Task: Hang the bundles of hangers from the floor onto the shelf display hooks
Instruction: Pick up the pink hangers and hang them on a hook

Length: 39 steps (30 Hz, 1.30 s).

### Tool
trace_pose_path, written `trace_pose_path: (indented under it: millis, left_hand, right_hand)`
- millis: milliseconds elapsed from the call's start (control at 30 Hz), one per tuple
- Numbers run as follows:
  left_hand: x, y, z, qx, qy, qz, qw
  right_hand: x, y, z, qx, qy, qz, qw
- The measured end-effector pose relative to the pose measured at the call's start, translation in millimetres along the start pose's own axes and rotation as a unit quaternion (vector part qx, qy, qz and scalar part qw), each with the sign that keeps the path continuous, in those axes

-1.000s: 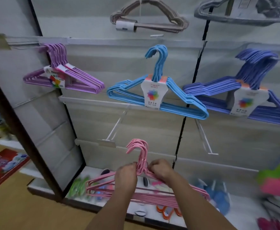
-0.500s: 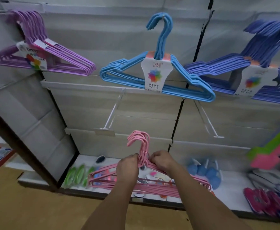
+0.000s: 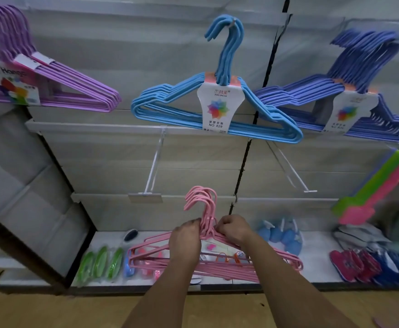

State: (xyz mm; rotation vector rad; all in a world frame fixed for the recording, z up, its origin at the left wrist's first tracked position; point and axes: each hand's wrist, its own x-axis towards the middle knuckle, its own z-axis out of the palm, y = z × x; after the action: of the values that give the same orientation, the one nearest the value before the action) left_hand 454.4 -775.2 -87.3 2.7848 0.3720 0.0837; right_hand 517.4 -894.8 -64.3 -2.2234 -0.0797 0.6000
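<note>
My left hand (image 3: 186,240) and right hand (image 3: 234,229) both close around the neck of the pink hanger bundle (image 3: 211,254), low in the centre of the frame, one on each side just below the crooks. I grip there so that the loose hangers stay stacked and the crooks point up together, free to catch a hook. The bundle hangs in front of the bottom shelf (image 3: 316,254), not resting on it as far as I can tell. Just above and left, an empty display hook (image 3: 154,162) juts from the panel; a second empty hook (image 3: 288,169) stands right of centre. Higher up hang the light-blue bundle (image 3: 217,107), the purple bundle (image 3: 58,86) at upper left and the dark-blue bundle (image 3: 350,95) at upper right.
</note>
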Motion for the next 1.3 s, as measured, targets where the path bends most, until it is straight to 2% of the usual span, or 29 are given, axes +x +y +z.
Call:
trace_pose_path:
  millis: [233, 433, 567, 1033, 1200, 1300]
  left_hand:
    - [6.8, -23.0, 2.8, 0.019, -0.001, 0.025, 1.0]
    - [5.4, -46.0, 8.5, 0.046, -0.03, 0.034, 0.998]
    - [9.2, -51.5, 6.5, 0.054, -0.046, 0.034, 0.997]
    - [30.1, -51.6, 9.2, 0.026, -0.006, 0.022, 0.999]
    - [35.5, -52.0, 1.9, 0.031, 0.017, 0.077, 0.996]
    - [43.2, -51.8, -0.6, -0.012, 0.029, 0.091, 0.995]
  right_hand:
    - [8.4, -3.6, 22.8, 0.015, 0.022, -0.005, 1.0]
    - [10.6, -2.4, 44.5, 0.062, 0.012, 0.013, 0.998]
    - [20.5, 0.5, 48.5, 0.05, 0.004, 0.009, 0.999]
    - [64.5, -1.1, 40.3, 0.007, 0.057, -0.076, 0.995]
    - [68.6, -1.9, 37.1, -0.019, 0.111, -0.064, 0.992]
    - [76.1, -2.8, 25.7, -0.061, 0.136, -0.067, 0.987]
